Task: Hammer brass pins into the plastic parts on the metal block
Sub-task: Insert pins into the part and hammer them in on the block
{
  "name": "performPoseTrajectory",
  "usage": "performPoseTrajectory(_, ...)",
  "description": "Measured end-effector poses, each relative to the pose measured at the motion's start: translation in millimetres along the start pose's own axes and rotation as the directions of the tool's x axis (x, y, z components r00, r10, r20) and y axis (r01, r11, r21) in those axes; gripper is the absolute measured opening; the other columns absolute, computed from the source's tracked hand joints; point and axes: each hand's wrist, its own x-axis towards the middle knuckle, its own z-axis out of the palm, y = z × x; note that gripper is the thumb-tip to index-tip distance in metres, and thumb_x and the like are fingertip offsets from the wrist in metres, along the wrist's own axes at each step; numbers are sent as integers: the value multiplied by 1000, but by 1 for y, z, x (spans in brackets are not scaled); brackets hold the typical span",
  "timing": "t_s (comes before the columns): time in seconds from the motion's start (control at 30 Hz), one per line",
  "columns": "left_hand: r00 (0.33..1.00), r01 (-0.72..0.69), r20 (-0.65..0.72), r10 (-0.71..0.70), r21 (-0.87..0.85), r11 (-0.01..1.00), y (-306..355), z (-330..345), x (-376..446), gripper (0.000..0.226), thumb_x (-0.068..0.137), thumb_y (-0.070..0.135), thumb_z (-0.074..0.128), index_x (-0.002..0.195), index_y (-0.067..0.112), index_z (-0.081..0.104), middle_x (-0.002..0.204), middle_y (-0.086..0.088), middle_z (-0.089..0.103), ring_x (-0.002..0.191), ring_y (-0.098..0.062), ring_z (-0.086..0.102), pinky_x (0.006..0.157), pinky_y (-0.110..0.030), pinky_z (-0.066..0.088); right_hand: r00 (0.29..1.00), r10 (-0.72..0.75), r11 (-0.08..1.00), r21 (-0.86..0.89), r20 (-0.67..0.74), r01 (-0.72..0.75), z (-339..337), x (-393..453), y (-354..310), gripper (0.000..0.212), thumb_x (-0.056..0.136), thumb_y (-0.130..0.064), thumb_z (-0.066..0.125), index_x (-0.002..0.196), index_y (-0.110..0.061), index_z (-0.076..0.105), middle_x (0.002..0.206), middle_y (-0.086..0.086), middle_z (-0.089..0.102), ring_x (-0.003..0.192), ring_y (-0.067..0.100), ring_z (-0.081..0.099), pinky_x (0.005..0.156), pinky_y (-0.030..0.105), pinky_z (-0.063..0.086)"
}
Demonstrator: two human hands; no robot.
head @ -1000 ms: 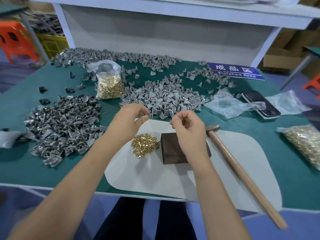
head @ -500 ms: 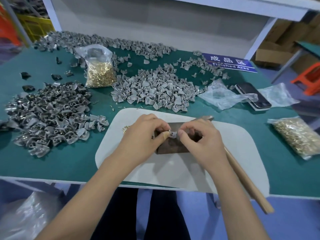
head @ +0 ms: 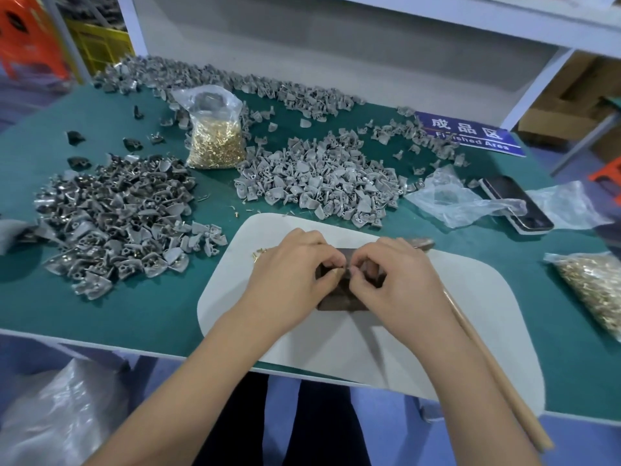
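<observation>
On the white mat (head: 336,351) lies the dark metal block (head: 339,299), mostly covered by my hands. My left hand (head: 295,274) pinches a small brass pin (head: 337,271) at its fingertips. My right hand (head: 400,284) pinches a small grey plastic part (head: 349,271) right against the pin, just above the block. Both sets of fingers are curled and meet over the block's top. A few loose brass pins (head: 260,254) show left of my left hand. The hammer (head: 487,364) lies on the mat to the right, its head (head: 424,244) behind my right hand.
A pile of grey plastic parts (head: 319,183) lies behind the mat, and another pile (head: 111,223) sits at left. Bags of brass pins stand at the back (head: 215,142) and at the right edge (head: 591,284). A phone (head: 517,203) and clear plastic bags (head: 453,200) lie at right.
Both hands came down from above the table onto the metal block and brought their fingertips together. The view has shifted; the loose pin heap is now mostly hidden by my left hand.
</observation>
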Motion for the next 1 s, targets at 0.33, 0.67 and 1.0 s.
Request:
performPoseTrajectory(0.33,999,24,-25,-24,-5,1000,-2,3,-1,7,91,39,68,97,40,71,93,17,55,101,-5,47,67,-29,31,993,95,992,75,70,-100,-8,2,-5,14,80,-6,74,71,-16,72,60,-9,52,68,14,48,66,32,39)
performPoseTrajectory(0.67,999,50,-17,-50,-32,998,-5,6,-2,6,90,38,70,96,42,71,93,18,56,100,-4,47,71,-31,42,972,224,962,145,68,-232,-4,-1,-10,14,81,-8,70,69,-15,72,55,-3,52,57,12,45,57,28,36)
performPoseTrajectory(1.0,997,73,2,-73,-54,996,-1,2,-2,7,89,41,71,94,47,69,93,18,59,99,-5,50,79,-39,50,955,295,900,326,33,-289,2,-8,-7,16,81,-9,71,66,-13,70,54,3,54,54,5,40,53,29,33)
